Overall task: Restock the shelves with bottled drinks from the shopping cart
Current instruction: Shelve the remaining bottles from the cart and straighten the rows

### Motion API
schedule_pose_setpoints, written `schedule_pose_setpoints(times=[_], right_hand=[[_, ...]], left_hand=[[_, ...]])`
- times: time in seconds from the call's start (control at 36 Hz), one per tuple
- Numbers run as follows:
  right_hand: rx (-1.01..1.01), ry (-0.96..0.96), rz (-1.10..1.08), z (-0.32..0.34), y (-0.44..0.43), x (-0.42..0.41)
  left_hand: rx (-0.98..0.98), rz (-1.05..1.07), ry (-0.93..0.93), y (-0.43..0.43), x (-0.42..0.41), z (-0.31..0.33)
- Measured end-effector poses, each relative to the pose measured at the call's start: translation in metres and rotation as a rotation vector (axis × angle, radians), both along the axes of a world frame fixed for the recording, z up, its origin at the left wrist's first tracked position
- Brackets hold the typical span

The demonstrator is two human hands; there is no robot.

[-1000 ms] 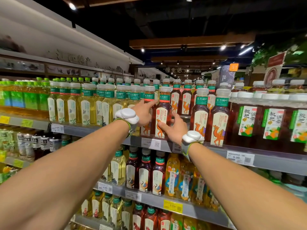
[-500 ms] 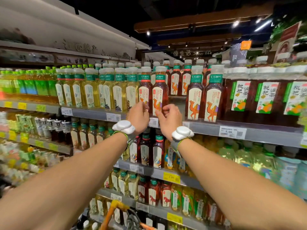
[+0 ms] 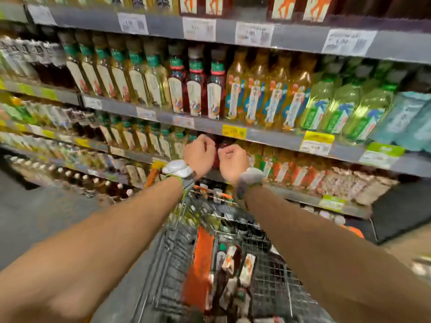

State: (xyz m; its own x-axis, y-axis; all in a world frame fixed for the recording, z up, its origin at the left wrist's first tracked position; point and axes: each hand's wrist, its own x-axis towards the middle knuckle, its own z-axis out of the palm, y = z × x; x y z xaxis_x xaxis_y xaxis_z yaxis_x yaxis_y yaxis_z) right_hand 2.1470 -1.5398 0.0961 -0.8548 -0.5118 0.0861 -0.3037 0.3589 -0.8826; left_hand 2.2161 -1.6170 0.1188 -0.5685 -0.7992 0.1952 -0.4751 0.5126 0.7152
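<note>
Bottled drinks (image 3: 233, 273) with cream-and-orange labels lie heaped in the wire basket of a shopping cart (image 3: 270, 271), near its front edge, waiting to go up on the shelves (image 3: 275, 138) directly ahead. An orange plastic panel (image 3: 200, 262) runs down the cart's middle beside them. Above the cart's far rim, the person's left hand (image 3: 200, 157) and right hand (image 3: 233, 163) hang close together, just apart, in front of the third shelf's red tea bottles; each wrist carries a pale band-mounted device (image 3: 178, 170). The fingers of both hands are curled loosely inward and grip nothing, a posture that suggests hands between jobs and headed for the stock below. The cart is parked nose-in against the shelving, which keeps each bottle within one reach of its slot. One tier higher, three red tea bottles (image 3: 196, 89) stand between pale yellow teas on their left and amber bottles with blue-and-white labels (image 3: 254, 94) on their right, grouped by flavour with labels facing out. Price tags (image 3: 348, 41) line the shelf edges, white above and yellow (image 3: 234, 131) below; motion blur leaves their print and the bottle labels unreadable, save what looks like "5.90" on one white tag.
</note>
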Motion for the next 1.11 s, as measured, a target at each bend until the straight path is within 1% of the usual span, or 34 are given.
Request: schedule_pose_setpoints(times=[0.06, 0.14, 0.19, 0.28, 0.33, 0.53, 0.58, 0.67, 0.69, 0.72, 0.75, 0.78, 0.81, 0.83, 0.86, 0.89, 0.92, 0.97, 1.11], right_hand=[[0.029, -0.002, -0.034, -0.02, 0.014, 0.014], [0.194, -0.046, 0.085, -0.046, 0.039, 0.031], [0.237, 0.008, 0.051, -0.067, 0.052, 0.036], [0.297, -0.058, -0.049, -0.096, 0.063, 0.046], [0.314, -0.088, -0.094, -0.114, 0.076, 0.052], [0.378, -0.157, -0.136, -0.167, 0.128, 0.053], [0.409, -0.229, -0.171, -0.185, 0.141, 0.046], [0.425, -0.332, -0.211, -0.215, 0.161, 0.032], [0.424, -0.34, -0.21, -0.218, 0.164, 0.037], [0.447, -0.392, -0.195, -0.23, 0.173, 0.028], [0.515, -0.453, -0.166, -0.251, 0.193, 0.002], [0.517, -0.458, -0.158, -0.256, 0.198, 0.005], [0.538, -0.467, -0.141, -0.259, 0.203, 0.007], [0.578, -0.489, -0.111, -0.269, 0.212, -0.006], [0.581, -0.485, -0.098, -0.267, 0.212, -0.008], [0.558, -0.496, -0.085, -0.269, 0.215, -0.007], [0.558, -0.529, -0.083, -0.28, 0.221, -0.014], [0.572, -0.589, -0.098, -0.307, 0.236, -0.027], [0.596, -0.718, -0.077, -0.344, 0.271, -0.037]], left_hand=[[0.042, -0.031, 0.001, 0.011, 0.009, -0.031], [0.185, -0.102, -0.083, 0.031, 0.021, -0.066], [0.239, -0.107, -0.089, 0.045, 0.027, -0.085], [0.237, -0.061, -0.116, 0.059, 0.033, -0.109], [0.249, -0.1, -0.141, 0.069, 0.039, -0.127], [0.344, -0.137, -0.213, 0.108, 0.054, -0.175], [0.42, -0.128, -0.237, 0.121, 0.05, -0.194], [0.465, -0.078, -0.291, 0.148, 0.038, -0.225], [0.464, -0.094, -0.315, 0.149, 0.041, -0.229], [0.471, -0.098, -0.358, 0.159, 0.033, -0.242], [0.51, -0.078, -0.409, 0.183, 0.01, -0.264], [0.518, -0.085, -0.422, 0.185, 0.012, -0.265], [0.498, -0.087, -0.426, 0.187, 0.016, -0.265], [0.475, -0.054, -0.429, 0.2, 0.006, -0.277], [0.452, -0.041, -0.389, 0.202, 0.005, -0.28], [0.431, -0.042, -0.401, 0.203, 0.006, -0.277], [0.446, -0.054, -0.435, 0.211, 0.001, -0.288], [0.581, -0.088, -0.531, 0.23, -0.01, -0.311], [0.676, -0.053, -0.614, 0.271, -0.021, -0.354]])
